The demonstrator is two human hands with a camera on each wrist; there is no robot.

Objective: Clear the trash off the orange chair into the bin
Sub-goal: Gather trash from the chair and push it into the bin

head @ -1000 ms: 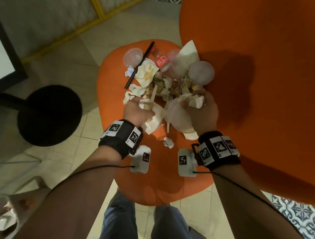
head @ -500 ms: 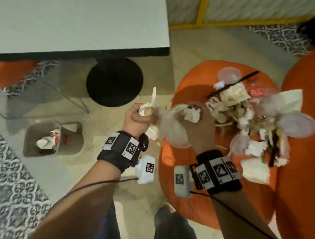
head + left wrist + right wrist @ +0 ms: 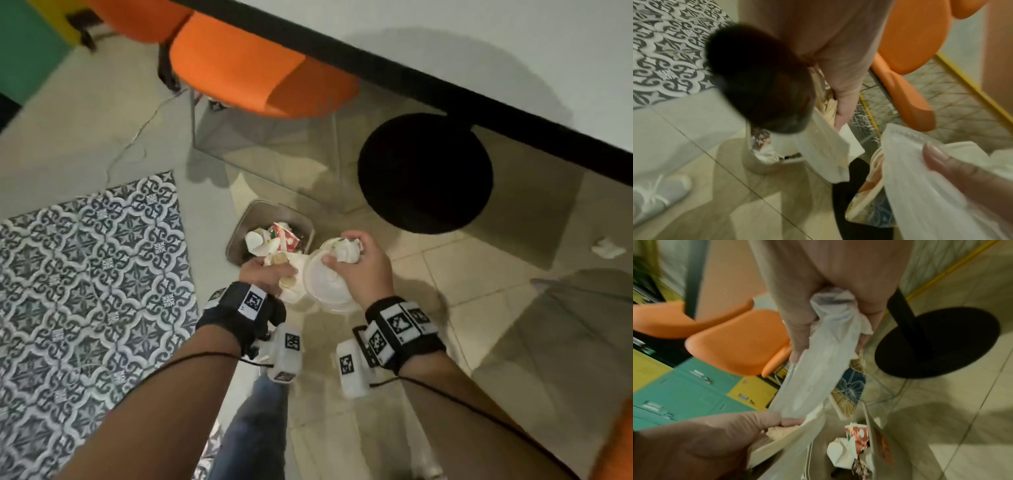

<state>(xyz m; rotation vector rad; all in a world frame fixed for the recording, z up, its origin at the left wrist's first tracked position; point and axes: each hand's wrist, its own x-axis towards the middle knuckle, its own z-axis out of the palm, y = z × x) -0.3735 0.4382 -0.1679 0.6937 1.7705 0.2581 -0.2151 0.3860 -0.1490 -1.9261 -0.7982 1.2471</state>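
Note:
A small grey bin (image 3: 239, 228) stands on the tiled floor, holding a red-and-white carton (image 3: 284, 238) and white scraps. Just in front of it, my left hand (image 3: 265, 270) grips crumpled paper wrappers (image 3: 291, 291). My right hand (image 3: 359, 263) holds a clear plastic lid (image 3: 325, 284) with a wadded napkin (image 3: 347, 250) pinched against it. In the right wrist view the lid (image 3: 818, 378) hangs over the bin's contents (image 3: 849, 449), with my left hand (image 3: 705, 439) beside it. The left wrist view shows the wrappers (image 3: 824, 151) near the bin (image 3: 760, 164).
A white table with a black edge (image 3: 445, 92) spans the top right, over its round black base (image 3: 424, 173). Another orange chair (image 3: 239, 72) stands beyond the bin. A patterned rug (image 3: 85, 274) lies left. One crumpled paper (image 3: 608, 248) lies on the floor at right.
I have turned from the orange chair to the bin. Both hands, still holding their trash, have travelled from above the seat to just in front of the bin.

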